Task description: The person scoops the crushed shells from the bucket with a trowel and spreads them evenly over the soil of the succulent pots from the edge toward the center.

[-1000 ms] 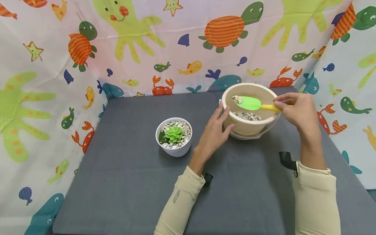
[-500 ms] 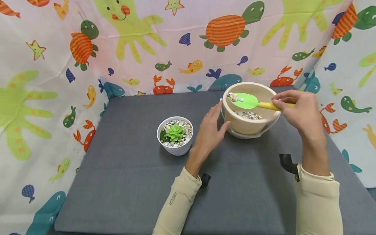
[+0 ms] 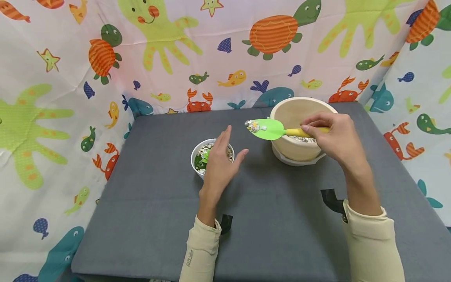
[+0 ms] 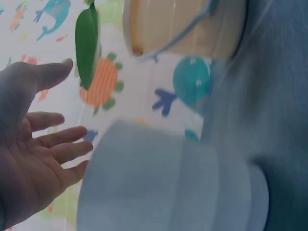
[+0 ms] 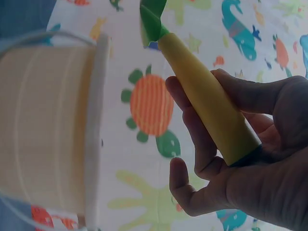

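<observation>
My right hand (image 3: pixel 332 135) pinches the yellow handle of a small green trowel (image 3: pixel 269 129), held level above the table. Pebbles (image 3: pixel 252 125) lie on the blade's tip, which now juts out past the left rim of a cream bucket (image 3: pixel 296 150). More pebbles show at the bucket's bottom, partly behind the handle. With fingers extended and thumb apart, my left hand (image 3: pixel 220 166) hovers at a white pot (image 3: pixel 195 160) and hides much of it. Inside the pot are pebbles and a green succulent. In the left wrist view the white pot (image 4: pixel 159 183) appears apart from the fingers.
A grey cloth-covered table (image 3: pixel 151 219) lies under everything. Behind and at both sides hangs a curtain (image 3: pixel 169 51) printed with sea animals. The bucket's handle (image 5: pixel 53 33) hangs loose around its side.
My left hand has left the bucket's side and moved left to the white pot. The trowel with its pebbles has travelled left, out from over the bucket.
</observation>
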### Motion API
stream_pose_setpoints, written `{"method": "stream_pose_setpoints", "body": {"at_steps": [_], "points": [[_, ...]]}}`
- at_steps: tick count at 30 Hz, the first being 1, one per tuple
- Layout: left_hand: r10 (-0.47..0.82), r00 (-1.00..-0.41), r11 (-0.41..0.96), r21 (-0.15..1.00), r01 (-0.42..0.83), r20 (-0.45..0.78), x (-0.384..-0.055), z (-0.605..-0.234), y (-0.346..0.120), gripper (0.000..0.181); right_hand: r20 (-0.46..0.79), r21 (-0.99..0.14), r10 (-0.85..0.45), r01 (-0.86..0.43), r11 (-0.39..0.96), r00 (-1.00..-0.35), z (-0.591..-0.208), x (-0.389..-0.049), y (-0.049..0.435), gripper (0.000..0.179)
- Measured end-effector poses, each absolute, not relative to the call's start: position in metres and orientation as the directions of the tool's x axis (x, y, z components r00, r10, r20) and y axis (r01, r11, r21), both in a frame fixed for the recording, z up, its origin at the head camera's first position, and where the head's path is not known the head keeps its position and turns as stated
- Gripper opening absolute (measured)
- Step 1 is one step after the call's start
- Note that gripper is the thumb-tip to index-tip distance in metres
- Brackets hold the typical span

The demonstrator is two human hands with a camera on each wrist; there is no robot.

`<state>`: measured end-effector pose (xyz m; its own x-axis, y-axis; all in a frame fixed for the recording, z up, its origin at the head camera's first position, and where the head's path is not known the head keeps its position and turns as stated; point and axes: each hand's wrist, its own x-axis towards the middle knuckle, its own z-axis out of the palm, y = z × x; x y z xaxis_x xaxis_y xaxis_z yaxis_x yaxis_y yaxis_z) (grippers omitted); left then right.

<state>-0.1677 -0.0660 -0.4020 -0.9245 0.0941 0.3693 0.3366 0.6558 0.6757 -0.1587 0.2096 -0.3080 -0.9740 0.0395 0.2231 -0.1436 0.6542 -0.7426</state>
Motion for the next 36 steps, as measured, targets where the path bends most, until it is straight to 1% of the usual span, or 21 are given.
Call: {"method": "stream_pose_setpoints", "body": {"at_steps": [8,15,21,27,31,36], "points": [[0.042,-0.924,0.660,0.683,0.312,0.381,-0.160,-0.417,-0.106,0.089,0.283,-0.740,-0.079,-0.270,0.617,-0.956,-0.320,-0.160,0.177,0.015],[0.024,-0.933,0.648,0.706,0.287,0.358,-0.158,-0.429,-0.130,0.099,0.263,-0.757,-0.153,-0.302,0.580,-0.953,-0.327,-0.165,0.151,0.013],[0.018,-0.964,0.671,0.712,0.208,0.265,-0.155,-0.434,-0.150,0.110,0.233,-0.757,-0.233,-0.326,0.566,-0.944,-0.332,-0.170,0.133,0.013],[0.022,-0.991,0.687,0.718,0.112,0.134,-0.151,-0.443,-0.161,0.121,0.255,-0.735,-0.324,-0.400,0.548,-0.911,-0.342,-0.174,0.119,0.009],[-0.002,-0.996,0.671,0.739,0.061,0.084,-0.150,-0.446,-0.164,0.125,0.310,-0.662,-0.368,-0.476,0.578,-0.877,-0.344,-0.170,0.107,0.010],[-0.034,-0.998,0.663,0.749,0.014,0.048,-0.149,-0.446,-0.166,0.127,0.411,-0.484,-0.429,-0.591,0.645,-0.804,-0.343,-0.164,0.092,0.012]]}}
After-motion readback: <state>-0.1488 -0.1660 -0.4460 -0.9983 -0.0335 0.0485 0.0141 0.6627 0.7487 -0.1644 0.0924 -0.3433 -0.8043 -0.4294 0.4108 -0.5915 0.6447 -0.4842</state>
